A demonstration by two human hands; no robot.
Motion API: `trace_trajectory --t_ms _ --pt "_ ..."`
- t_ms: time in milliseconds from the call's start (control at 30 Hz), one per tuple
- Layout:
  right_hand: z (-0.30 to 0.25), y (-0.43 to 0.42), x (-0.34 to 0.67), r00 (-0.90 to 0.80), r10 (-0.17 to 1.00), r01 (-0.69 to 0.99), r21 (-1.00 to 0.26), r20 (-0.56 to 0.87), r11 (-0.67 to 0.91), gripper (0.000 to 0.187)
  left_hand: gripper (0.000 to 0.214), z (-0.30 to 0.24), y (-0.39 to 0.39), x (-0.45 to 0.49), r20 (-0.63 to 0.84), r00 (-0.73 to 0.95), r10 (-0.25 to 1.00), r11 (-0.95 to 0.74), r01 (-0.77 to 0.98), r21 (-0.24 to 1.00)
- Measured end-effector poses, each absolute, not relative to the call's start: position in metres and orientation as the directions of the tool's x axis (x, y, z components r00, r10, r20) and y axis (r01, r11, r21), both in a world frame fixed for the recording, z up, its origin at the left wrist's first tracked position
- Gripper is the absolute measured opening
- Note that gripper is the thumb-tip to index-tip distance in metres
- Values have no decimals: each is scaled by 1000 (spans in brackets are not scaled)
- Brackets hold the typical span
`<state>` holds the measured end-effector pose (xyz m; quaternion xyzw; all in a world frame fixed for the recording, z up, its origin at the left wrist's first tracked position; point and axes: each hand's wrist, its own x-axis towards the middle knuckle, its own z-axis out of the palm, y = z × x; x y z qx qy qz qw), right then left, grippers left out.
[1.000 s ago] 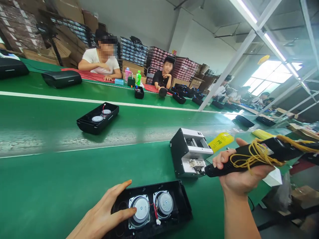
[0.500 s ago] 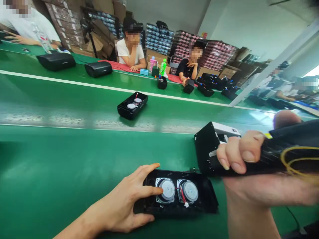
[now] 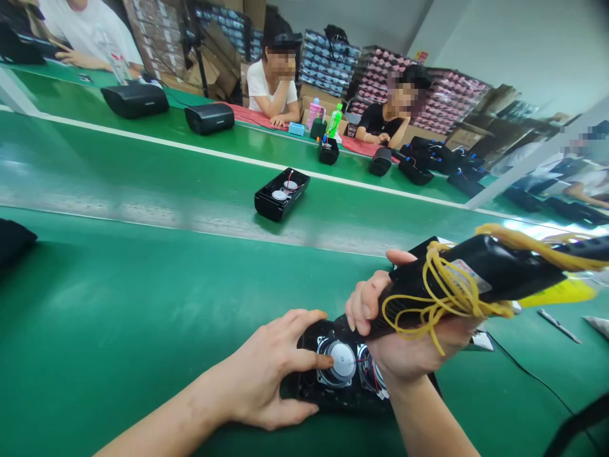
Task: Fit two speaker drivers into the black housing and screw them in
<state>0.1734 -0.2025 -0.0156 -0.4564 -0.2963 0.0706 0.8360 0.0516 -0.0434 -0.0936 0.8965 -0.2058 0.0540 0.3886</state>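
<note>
My left hand lies spread over the left end of a black speaker housing on the green bench, one fingertip on the left speaker driver. My right hand is closed round a black electric screwdriver wound with yellow rubber bands, held just above the housing's right end, its tip pointing down to the left over the drivers. The right driver is mostly hidden behind this hand.
Another open speaker housing sits on the green conveyor belt. Closed black speakers and bottles stand on the far bench, where several people sit. A black object lies at the left edge. A cable runs at the right.
My right hand has brought the screwdriver left and down over the housing, now covering the screw-feeder box. The view has swung left. My left hand stays on the housing.
</note>
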Motion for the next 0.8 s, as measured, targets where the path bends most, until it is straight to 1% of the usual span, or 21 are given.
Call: trace_trajectory --t_ms 267,400,467,567,667,800 --pt "-22 -201 176 809 411 137 -815 420 562 68 67 -96 -43 54 267 906 -329 -583 -417 697" --pt "-24 -198 174 817 401 146 -821 414 551 69 65 -97 -44 54 261 906 -332 -579 -415 702" --pt "-25 -198 174 810 407 147 -818 422 556 67 65 -97 -44 53 255 908 -333 -584 -411 701" --pt "-26 -198 175 803 429 114 -814 413 570 62 65 -96 -44 53 252 909 -331 -588 -408 698" --pt "-27 -198 176 785 451 112 -813 425 571 62 66 -96 -44 53 245 913 -327 -591 -400 701" --pt "-28 -199 172 702 537 103 -813 468 573 58 64 -95 -45 53 213 925 -315 -597 -367 713"
